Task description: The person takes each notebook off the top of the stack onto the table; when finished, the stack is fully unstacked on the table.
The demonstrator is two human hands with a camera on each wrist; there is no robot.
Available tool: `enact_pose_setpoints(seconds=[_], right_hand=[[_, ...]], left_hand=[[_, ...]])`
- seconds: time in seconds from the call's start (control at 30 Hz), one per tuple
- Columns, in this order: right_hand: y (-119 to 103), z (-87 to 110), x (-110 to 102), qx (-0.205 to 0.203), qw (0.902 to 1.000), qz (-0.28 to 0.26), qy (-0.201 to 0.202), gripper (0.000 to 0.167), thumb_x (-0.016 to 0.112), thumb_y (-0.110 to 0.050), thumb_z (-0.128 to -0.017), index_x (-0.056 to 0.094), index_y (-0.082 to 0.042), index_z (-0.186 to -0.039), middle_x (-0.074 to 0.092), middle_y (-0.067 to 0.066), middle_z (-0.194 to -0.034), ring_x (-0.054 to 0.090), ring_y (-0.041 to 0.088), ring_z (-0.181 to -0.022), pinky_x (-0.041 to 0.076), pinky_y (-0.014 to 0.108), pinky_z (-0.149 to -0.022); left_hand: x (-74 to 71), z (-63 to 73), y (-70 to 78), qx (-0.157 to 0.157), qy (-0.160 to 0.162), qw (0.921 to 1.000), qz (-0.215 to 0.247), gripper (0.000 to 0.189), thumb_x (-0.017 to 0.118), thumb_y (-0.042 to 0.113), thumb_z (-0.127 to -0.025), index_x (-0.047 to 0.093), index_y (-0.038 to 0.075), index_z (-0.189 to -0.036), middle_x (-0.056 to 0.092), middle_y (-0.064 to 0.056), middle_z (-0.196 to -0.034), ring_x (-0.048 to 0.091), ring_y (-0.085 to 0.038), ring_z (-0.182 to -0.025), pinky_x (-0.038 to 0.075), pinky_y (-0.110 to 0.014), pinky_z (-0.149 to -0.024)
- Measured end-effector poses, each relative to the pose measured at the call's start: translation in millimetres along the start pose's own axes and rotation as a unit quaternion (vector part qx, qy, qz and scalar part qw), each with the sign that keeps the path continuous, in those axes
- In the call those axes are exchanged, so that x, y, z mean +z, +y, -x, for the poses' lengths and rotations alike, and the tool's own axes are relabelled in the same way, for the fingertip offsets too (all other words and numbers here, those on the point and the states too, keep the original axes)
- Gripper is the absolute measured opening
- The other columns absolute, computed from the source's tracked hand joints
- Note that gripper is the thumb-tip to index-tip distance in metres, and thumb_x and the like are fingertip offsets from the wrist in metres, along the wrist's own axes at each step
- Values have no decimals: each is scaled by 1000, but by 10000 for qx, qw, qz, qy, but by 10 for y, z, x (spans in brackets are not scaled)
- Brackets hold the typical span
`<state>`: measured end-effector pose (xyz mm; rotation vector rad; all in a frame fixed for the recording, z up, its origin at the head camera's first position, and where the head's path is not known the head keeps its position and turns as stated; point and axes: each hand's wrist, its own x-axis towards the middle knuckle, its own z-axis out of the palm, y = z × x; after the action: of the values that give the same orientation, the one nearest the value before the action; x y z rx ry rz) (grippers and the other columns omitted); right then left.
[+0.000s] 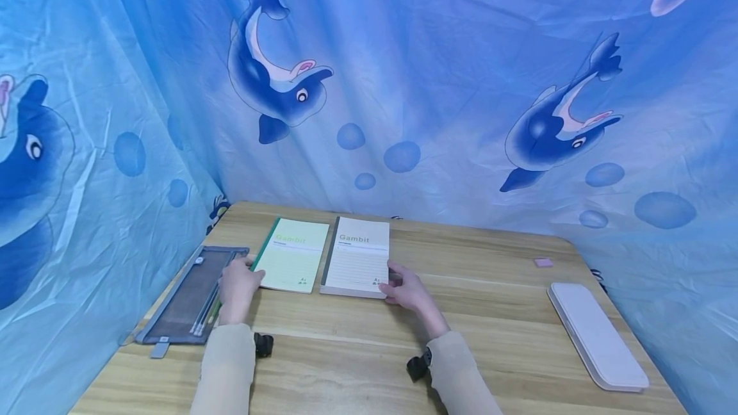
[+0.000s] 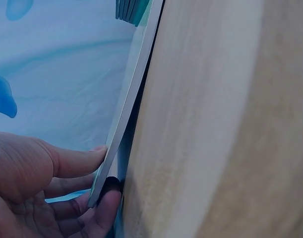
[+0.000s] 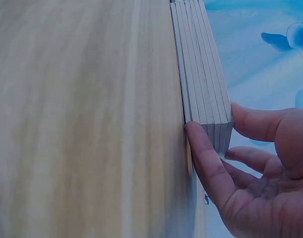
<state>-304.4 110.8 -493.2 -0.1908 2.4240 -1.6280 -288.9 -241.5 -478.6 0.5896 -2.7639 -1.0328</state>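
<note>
A light green notebook [image 1: 293, 258] with a dark green spine lies left of centre on the table. My left hand [image 1: 238, 284] pinches its near left corner, thumb on the cover and fingers beneath. In the left wrist view that edge of the notebook [image 2: 122, 119] is tilted up, a narrow gap between it and the wood. Beside it sits a stack of several white-covered notebooks [image 1: 359, 258] with a dark spine. My right hand [image 1: 408, 287] grips the stack's near right corner. The right wrist view shows the thumb above the stack [image 3: 203, 69] and a finger at its lower edge.
A grey mesh zip pouch [image 1: 179, 300] with pencils [image 1: 204, 312] in it lies left of my left hand. At the right are a white case [image 1: 596, 335] and a small pink eraser-like block [image 1: 543, 262]. Blue dolphin-print curtains [image 1: 432, 82] surround the wooden table [image 1: 346, 370].
</note>
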Motion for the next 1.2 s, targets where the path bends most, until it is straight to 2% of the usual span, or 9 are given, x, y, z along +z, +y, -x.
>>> enact_pose_setpoints(seconds=[0.2,0.47,0.67,0.83,0.93,1.03,1.2], right_hand=[[3,3,-2,7,10000,10,-37,71,70,0,-90,34,4,-151,49,27,-135,63,27,-98,61,34,-74],[-1,16,-5,10,10000,12,-51,69,69,1,-90,34,4,-151,48,27,-136,62,29,-100,61,35,-75],[-4,15,-4,-7,10000,14,-49,69,69,1,-90,34,5,-150,49,28,-133,63,29,-98,61,34,-74],[-2,13,-3,-15,10000,-31,-54,70,69,1,-90,34,6,-150,50,27,-130,62,29,-97,61,35,-74],[0,15,-3,-7,10000,-15,-53,70,69,1,-90,35,6,-150,51,28,-130,62,29,-97,61,35,-74],[3,16,-4,17,10000,8,-42,70,70,1,-90,35,5,-150,50,28,-132,63,30,-98,61,35,-74],[-5,5,-8,-8,10000,70,-26,70,70,0,-90,35,4,-150,49,29,-138,64,31,-101,61,35,-74]], left_hand=[[6,1,-7,44,63,9999,-151,41,64,12,-92,58,-14,-124,59,-36,-119,57,-54,-103,48,-61,-80],[17,1,-8,1,156,9995,-277,39,65,12,-91,59,-14,-120,60,-36,-115,57,-53,-100,49,-60,-78],[-2,6,-8,-144,210,9983,-529,42,64,13,-89,58,-12,-122,60,-35,-116,58,-54,-100,48,-61,-79],[-27,12,26,-206,159,9984,-506,45,62,15,-92,55,-12,-127,58,-35,-121,56,-54,-105,47,-63,-83],[-36,25,76,-50,191,9992,-339,44,61,16,-94,55,-12,-129,59,-34,-120,56,-53,-106,47,-62,-83],[-36,36,139,346,203,9992,-38,42,62,14,-96,56,-12,-128,63,-31,-111,60,-47,-99,49,-57,-80],[-8,33,260,881,-182,9938,653,38,63,13,-96,58,-14,-122,64,-29,-102,62,-40,-91,52,-49,-75]])
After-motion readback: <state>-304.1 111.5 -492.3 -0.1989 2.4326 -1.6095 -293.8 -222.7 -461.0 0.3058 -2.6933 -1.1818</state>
